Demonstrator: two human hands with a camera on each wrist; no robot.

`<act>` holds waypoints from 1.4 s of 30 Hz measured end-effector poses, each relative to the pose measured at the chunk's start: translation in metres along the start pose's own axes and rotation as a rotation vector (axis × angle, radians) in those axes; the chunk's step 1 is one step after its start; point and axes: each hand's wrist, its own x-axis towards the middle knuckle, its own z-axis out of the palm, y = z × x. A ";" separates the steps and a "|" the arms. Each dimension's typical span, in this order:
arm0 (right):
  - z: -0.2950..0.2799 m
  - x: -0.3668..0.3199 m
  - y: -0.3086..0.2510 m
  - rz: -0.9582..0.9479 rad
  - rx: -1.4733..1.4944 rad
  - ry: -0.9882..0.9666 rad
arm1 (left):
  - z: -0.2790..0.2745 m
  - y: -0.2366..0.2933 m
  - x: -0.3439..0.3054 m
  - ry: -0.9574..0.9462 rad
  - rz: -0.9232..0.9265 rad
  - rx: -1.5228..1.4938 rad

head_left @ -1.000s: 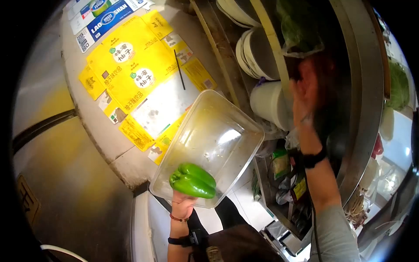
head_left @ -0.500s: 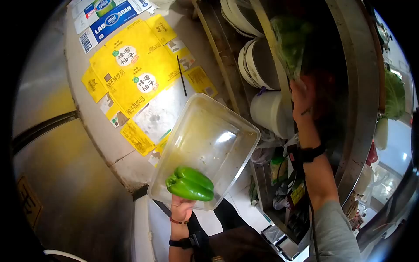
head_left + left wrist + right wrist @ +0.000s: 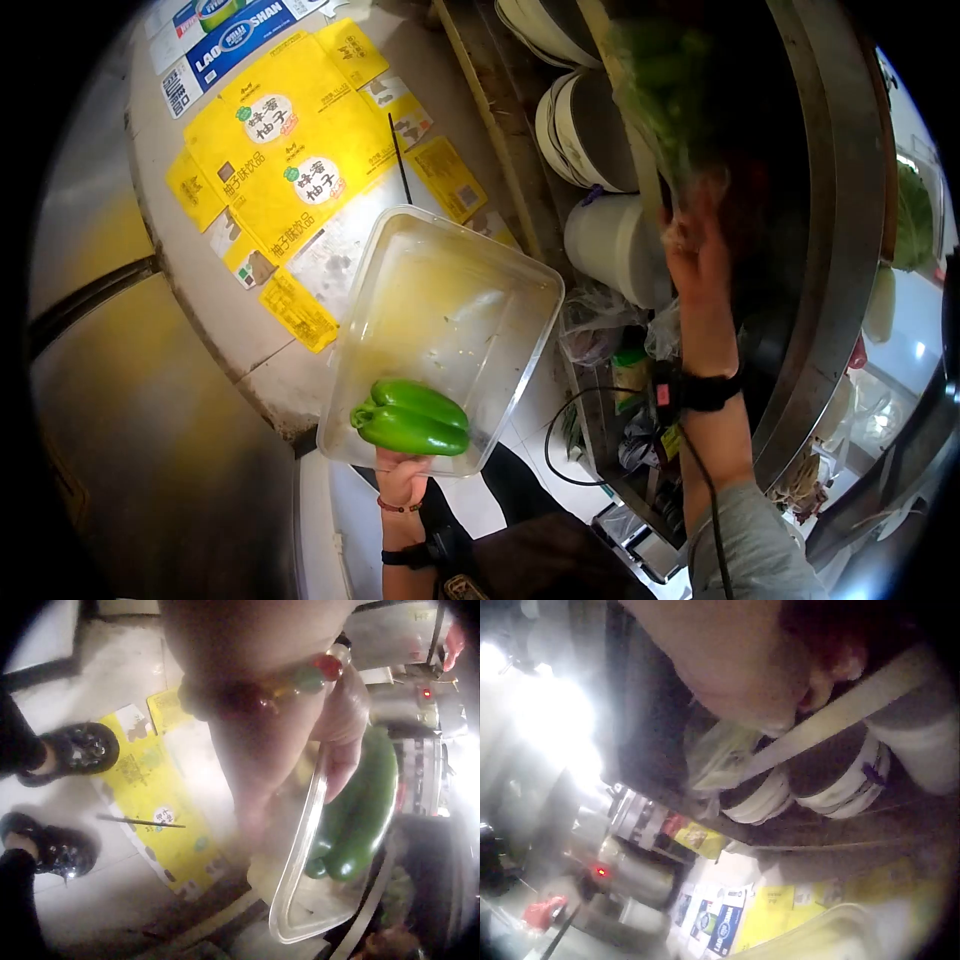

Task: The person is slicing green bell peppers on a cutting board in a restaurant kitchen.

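My left hand (image 3: pixel 403 480) grips the rim of a clear plastic tub (image 3: pixel 535 290), its thumb hooked over the edge in the left wrist view. A glossy green bell pepper (image 3: pixel 412 417) lies inside the tub at the near end, beside that thumb. Up in the dark shelf at the right, my right hand (image 3: pixel 700 250) holds the lower end of a clear plastic bag (image 3: pixel 665 110) of green vegetables, drawn out towards it. The fingers are blurred and shadowed there. In the right wrist view the bag (image 3: pixel 724 754) shows right beside the curled fingertips (image 3: pixel 776 729).
Stacked pale bowls (image 3: pixel 560 130) and a white bucket (image 3: pixel 612 250) fill the shelf beyond a wooden rail. A metal edge (image 3: pixel 845 250) curves along the right side. Flattened yellow cardboard (image 3: pixel 270 150) covers the floor. A dark cable (image 3: pixel 550 445) loops below the right wrist.
My right hand has come to the bag's end, which now tapers towards it, and has drawn slightly lower. The tub with the bell pepper has shifted left in view.
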 end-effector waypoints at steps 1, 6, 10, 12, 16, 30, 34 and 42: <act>0.003 0.005 -0.001 0.050 0.040 -0.029 | 0.000 0.000 0.000 -0.007 0.004 -0.013; 0.030 0.062 0.001 0.110 -0.146 0.137 | -0.007 0.002 -0.006 0.013 0.005 -0.018; -0.002 0.079 0.003 0.069 -0.412 0.108 | 0.004 0.009 -0.012 -0.012 0.011 0.004; -0.026 0.086 -0.006 0.101 -0.454 -0.045 | -0.006 0.009 -0.021 -0.013 -0.001 0.012; -0.038 0.114 -0.016 0.103 -0.092 -0.615 | -0.023 0.003 -0.026 0.006 0.003 0.025; -0.030 0.032 0.001 -0.364 -0.751 -0.050 | -0.021 0.001 -0.022 0.011 -0.056 0.057; 0.009 -0.023 0.005 -0.109 -0.490 0.028 | -0.017 -0.008 -0.022 0.005 -0.063 0.028; 0.081 -0.078 0.000 0.164 -0.207 -0.077 | -0.018 0.020 -0.050 0.084 0.037 -0.026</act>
